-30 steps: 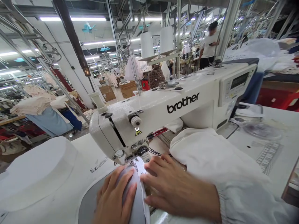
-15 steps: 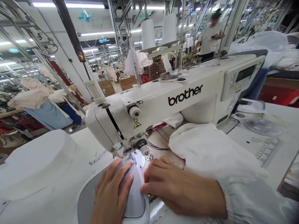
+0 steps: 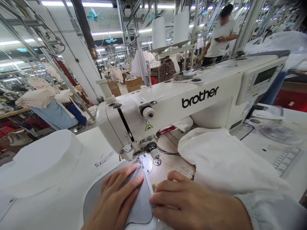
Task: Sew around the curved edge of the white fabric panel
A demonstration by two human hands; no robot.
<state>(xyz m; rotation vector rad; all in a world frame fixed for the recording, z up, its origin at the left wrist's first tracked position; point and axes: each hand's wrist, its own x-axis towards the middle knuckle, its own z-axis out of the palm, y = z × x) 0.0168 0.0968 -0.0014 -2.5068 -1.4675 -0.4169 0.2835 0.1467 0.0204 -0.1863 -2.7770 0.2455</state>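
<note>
A grey, round-cornered flat piece [image 3: 141,209] lies on white fabric [image 3: 155,223], its far tip by the presser foot [image 3: 139,160] of a white sewing machine [image 3: 168,110]. My left hand [image 3: 117,195] rests on the grey piece, fingers stretched out and lying flat, fingertips just short of the foot. At the right edge of the piece, my right hand [image 3: 187,199] has its fingers curled in, thumb and forefinger closed at the white fabric's margin. The fingertips of that hand are partly hidden.
White fabric is heaped [image 3: 216,153] under the machine arm, right of the needle. A stack of white pieces [image 3: 48,159] lies at left. Red-handled snips [image 3: 166,130] lie behind the needle. Thread cones [image 3: 158,33] stand above. A person [image 3: 219,38] stands beyond the machine.
The camera view has shifted, so the machine sits further right. My right hand has moved back toward me along the fabric edge. My left hand stays flat on the grey piece.
</note>
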